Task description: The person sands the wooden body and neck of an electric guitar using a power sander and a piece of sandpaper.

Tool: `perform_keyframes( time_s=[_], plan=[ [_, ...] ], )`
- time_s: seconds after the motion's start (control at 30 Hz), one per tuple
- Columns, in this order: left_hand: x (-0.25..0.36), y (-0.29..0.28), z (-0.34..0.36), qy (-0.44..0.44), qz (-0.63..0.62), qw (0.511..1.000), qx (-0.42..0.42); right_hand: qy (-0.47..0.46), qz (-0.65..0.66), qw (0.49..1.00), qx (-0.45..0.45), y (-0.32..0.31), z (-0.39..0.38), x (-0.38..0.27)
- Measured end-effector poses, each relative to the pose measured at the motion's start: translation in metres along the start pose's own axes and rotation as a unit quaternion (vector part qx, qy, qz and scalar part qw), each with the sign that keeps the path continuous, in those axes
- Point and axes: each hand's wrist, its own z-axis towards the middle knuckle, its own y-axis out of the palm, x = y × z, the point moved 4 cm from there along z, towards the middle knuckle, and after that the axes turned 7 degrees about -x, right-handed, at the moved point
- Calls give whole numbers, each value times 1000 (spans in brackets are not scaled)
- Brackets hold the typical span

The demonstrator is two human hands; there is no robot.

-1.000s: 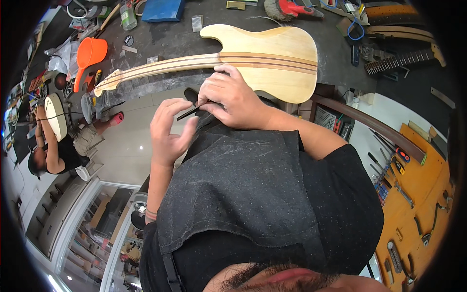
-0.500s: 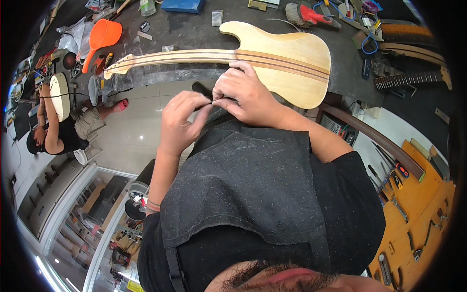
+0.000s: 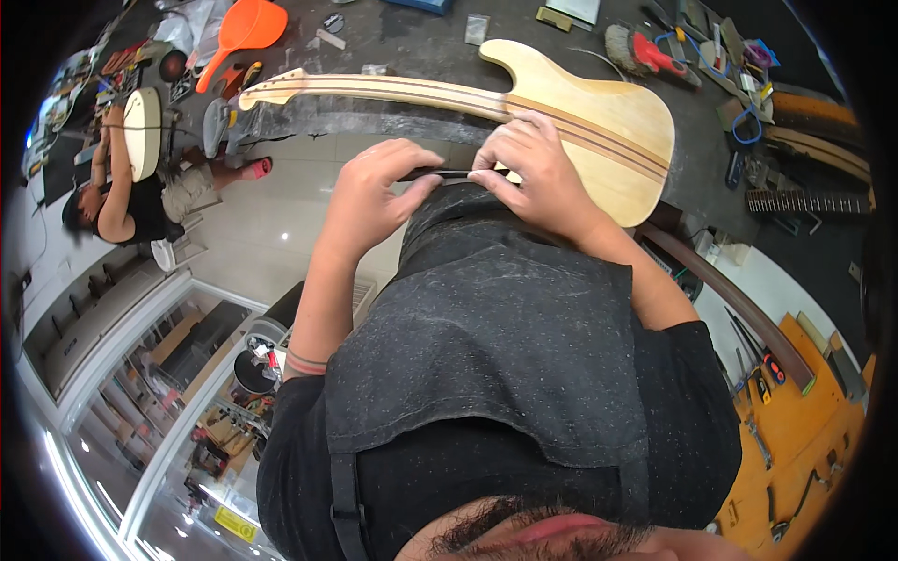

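In front of my apron, a thin dark strip point(image 3: 456, 175) stretches between my two hands; its material is too small to make out. My left hand point(image 3: 372, 194) pinches one end between thumb and fingers. The other end is in the closed fingers of my right hand point(image 3: 535, 170). Just behind the right hand lies an unfinished pale wood electric guitar point(image 3: 599, 117), its brown-striped neck pointing left along the bench edge. The back of the right hand overlaps the guitar body's near edge; I cannot tell whether they touch.
The dark workbench point(image 3: 412, 42) carries an orange scoop point(image 3: 253, 26), a red-handled brush point(image 3: 655, 56) and a fretted neck point(image 3: 809, 202). At far left, another person point(image 3: 122, 187) handles a cream guitar body point(image 3: 142, 136). Hand tools lie on an orange board point(image 3: 795, 411) at the right.
My hands have drawn apart from nearly touching, and the dark strip now shows between them. The view has shifted, so the guitar and bench appear farther right and slightly higher.
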Motion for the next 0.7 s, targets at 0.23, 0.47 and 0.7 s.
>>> perform_keyframes(
  time_s=[0.23, 0.47, 0.7],
  plan=[
    [9, -7, -3, 38, 14, 999, 0, 24, 45, 998, 44, -8, -1, -5],
    [13, 0, -2, 27, -13, 999, 21, 46, 91, 994, 39, -13, 0, 0],
    [-4, -7, -4, 18, -76, 989, 127, 31, 102, 994, 36, -6, 3, 8]
  ],
)
